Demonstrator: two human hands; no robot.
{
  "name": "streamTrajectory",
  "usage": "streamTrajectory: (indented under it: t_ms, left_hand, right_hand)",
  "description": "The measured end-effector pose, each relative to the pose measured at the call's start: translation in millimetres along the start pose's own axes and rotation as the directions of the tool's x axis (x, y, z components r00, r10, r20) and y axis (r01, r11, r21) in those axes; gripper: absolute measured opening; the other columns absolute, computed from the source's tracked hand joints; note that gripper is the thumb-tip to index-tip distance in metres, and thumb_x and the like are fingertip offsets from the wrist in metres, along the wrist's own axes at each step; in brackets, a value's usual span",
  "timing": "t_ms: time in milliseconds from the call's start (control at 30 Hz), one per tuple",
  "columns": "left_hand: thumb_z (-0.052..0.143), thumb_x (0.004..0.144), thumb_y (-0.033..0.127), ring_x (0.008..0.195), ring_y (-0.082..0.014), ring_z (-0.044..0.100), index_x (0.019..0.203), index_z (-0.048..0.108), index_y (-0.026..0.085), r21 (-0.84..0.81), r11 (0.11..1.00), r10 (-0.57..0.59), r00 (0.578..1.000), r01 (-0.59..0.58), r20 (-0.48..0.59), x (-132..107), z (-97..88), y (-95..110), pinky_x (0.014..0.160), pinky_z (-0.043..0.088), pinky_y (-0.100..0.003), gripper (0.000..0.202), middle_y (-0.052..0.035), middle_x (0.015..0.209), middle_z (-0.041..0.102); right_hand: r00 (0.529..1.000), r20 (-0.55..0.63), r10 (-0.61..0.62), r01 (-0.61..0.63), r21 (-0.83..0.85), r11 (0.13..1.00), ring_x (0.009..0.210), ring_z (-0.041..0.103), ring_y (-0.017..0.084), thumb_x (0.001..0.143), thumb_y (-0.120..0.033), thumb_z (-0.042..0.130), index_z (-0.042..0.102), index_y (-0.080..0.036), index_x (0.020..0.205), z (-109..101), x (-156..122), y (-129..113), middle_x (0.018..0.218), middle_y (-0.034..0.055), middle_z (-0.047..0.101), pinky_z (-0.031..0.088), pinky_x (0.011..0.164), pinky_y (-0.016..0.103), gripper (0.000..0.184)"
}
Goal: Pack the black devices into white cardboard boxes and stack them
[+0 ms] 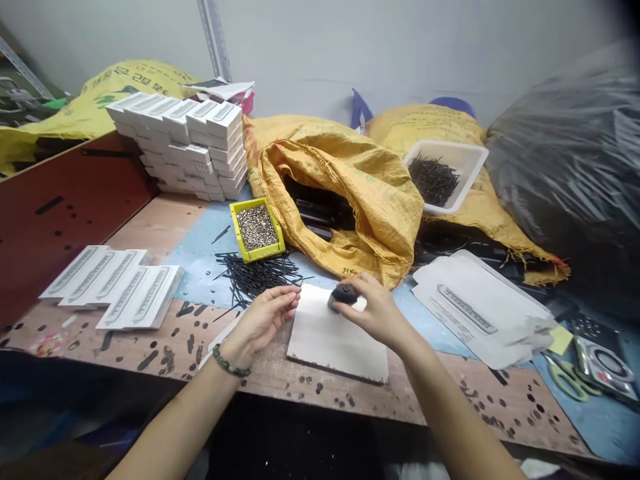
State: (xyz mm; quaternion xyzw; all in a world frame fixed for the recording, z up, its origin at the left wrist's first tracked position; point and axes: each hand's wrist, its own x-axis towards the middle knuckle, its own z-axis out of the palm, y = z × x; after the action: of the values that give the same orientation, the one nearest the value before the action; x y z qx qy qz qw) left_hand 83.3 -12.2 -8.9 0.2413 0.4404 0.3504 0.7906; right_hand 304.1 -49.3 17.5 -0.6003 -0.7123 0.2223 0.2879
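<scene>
Many white, oblong boxes printed with a dark strip stand stacked at the back left of the table, so that portion looks finished. The right hand has its grip curled round a black, rounded piece over a white, square board; this one seems unfinished. The left hand pinches nearly closed by the board, its contents unclear. Loose, thin black rods and small, shiny metal parts apparently remain unused.

Black piece, white board, orange sack, perhaps green-printed.
</scene>
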Motion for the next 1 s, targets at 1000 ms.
streamTrajectory:
  t_ms: [1000]
  left_hand:
    - [0.068,0.076,0.029,0.076,-0.0106,0.055,0.092,0.059,0.019,0.144,0.978,0.152,0.988,-0.15,-0.004,-11,8.4,-49,0.065,0.043,-0.021,0.021,-0.0004,0.087,0.058]
  right_hand:
    - [0.937,-0.248,0.247,-0.189,0.235,0.953,0.102,0.052,0.025,0.085,-0.035,0.056,0.058,-0.023,0.111,23,-63,43,0.106,0.0081,0.053,0.042,0.092,0.044,0.029]
